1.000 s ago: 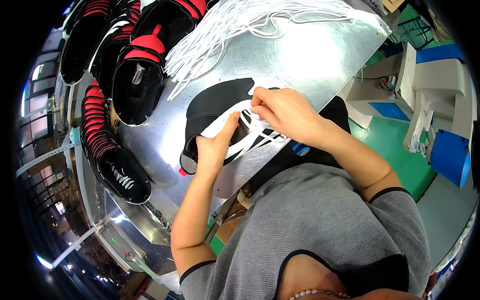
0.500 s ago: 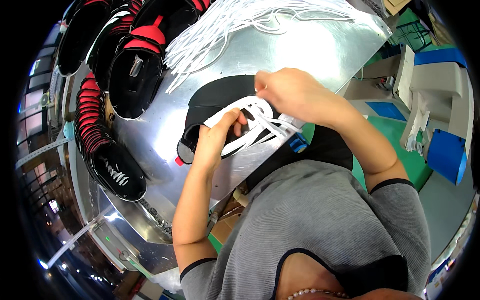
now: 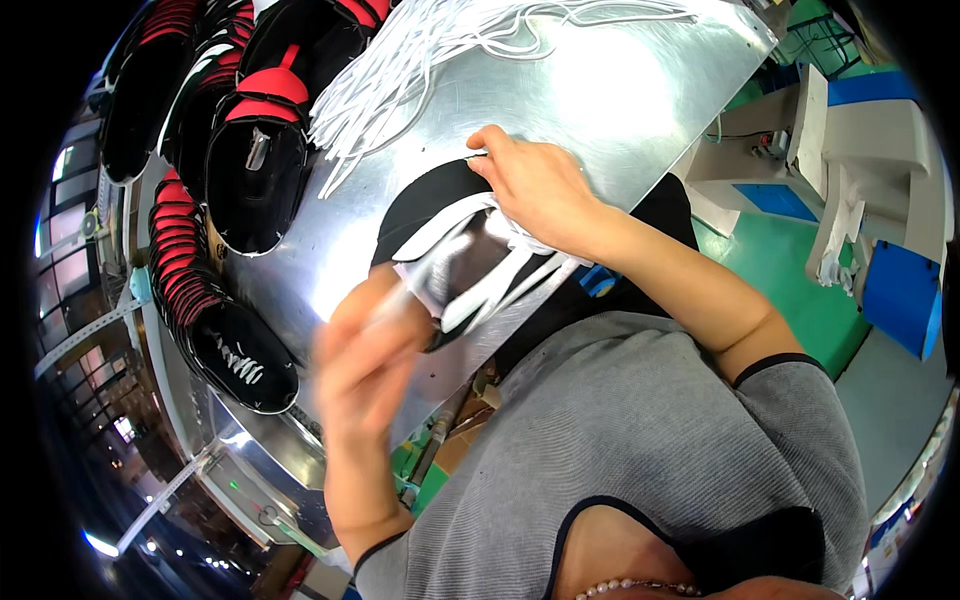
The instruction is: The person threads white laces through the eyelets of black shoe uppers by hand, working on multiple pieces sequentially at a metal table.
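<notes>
The black fabric shoe upper with white trim is lying flat near the front edge of the shiny sheet-metal worktable, directly in front of the person, and flat white laces are trailing across it toward the table edge. The right hand is resting on the far side of the upper, fingers curled and pressing it down, with the fingertips apparently pinching a small bit of lace or trim at the top edge. The left hand is hovering just in front of the upper, blurred, so whether it is gripping a lace end or is loosely spread is impossible to tell. The upper is looking light, soft and floppy, likely to fold or slide on the smooth metal unless pinned; the stitched rim seems the firmest place to grip it, and the limp, thin laces are best pinched near their tips. A loose pile of white laces is sprawling over the far part of the table, well apart from the hands. At the left, black and red shoe uppers are standing stacked in rows beside the table. To the right, a green floor and a white and blue machine are showing, suggesting a factory room
</notes>
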Demonstrator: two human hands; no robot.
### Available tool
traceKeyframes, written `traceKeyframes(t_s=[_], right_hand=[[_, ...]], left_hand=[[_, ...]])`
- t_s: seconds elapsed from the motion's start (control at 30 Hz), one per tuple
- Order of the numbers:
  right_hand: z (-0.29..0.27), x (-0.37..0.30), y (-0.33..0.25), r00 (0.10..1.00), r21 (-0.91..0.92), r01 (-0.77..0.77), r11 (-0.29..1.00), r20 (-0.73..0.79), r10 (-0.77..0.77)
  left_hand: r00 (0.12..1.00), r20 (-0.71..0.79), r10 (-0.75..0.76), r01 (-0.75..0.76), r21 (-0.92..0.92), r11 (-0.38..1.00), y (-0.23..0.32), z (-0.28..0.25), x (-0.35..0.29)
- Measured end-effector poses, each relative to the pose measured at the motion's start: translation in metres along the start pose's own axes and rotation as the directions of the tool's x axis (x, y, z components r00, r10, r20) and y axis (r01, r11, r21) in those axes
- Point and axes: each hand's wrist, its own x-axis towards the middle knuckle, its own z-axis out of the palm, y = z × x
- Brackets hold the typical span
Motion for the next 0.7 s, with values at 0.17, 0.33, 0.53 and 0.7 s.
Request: traceKeyframes(t_s=[0.17, 0.33, 0.53, 0.7], right_hand=[[-0.001, 0.003, -0.013, 0.999, 0.055, -0.043, 0.998, -0.017, 0.044], [-0.006, 0.004, -0.006, 0.993, 0.336, 0.031, 0.941, -0.116, 0.009], [-0.032, -0.040, -0.021, 0.997, 0.537, 0.072, 0.841, -0.025, -0.069], [-0.033, -0.076, -0.022, 0.986, 0.507, -0.009, 0.862, 0.149, -0.078]], left_hand=[[0.798, -0.112, 0.592, -0.509, -0.651, 0.564, 0.050, -0.004, -0.083], [0.752, 0.216, 0.623, -0.249, 0.968, -0.035, -0.051, 0.007, -0.004], [0.790, 0.115, 0.602, -0.203, 0.976, 0.080, -0.077, 0.004, 0.023], [0.770, 0.148, 0.621, -0.193, 0.981, 0.005, -0.077, 0.006, 0.029]])
